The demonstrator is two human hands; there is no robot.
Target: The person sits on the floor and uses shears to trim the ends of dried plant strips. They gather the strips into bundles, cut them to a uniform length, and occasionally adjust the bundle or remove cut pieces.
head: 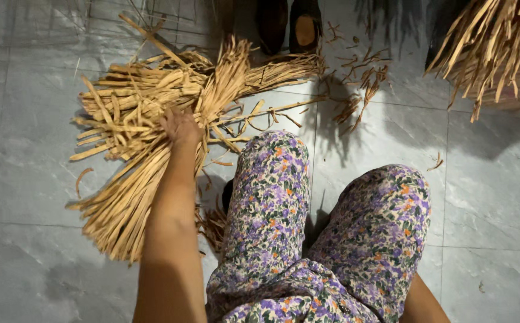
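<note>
A big bundle of flat tan dried-leaf strips (130,128) lies on the grey tiled floor, left of my knees. My left hand (179,125) reaches into the middle of the bundle, fingers buried among the strips; whether they are closed on any cannot be seen. My right hand is hidden; only part of that arm (421,302) shows at the bottom edge behind my right leg. My legs in purple floral trousers (326,233) fill the lower centre.
A second heap of the same strips (499,42) sits at the top right. Loose scraps (364,84) lie scattered on the tiles beyond my knees. A pair of dark shoes (288,24) stands at the top centre.
</note>
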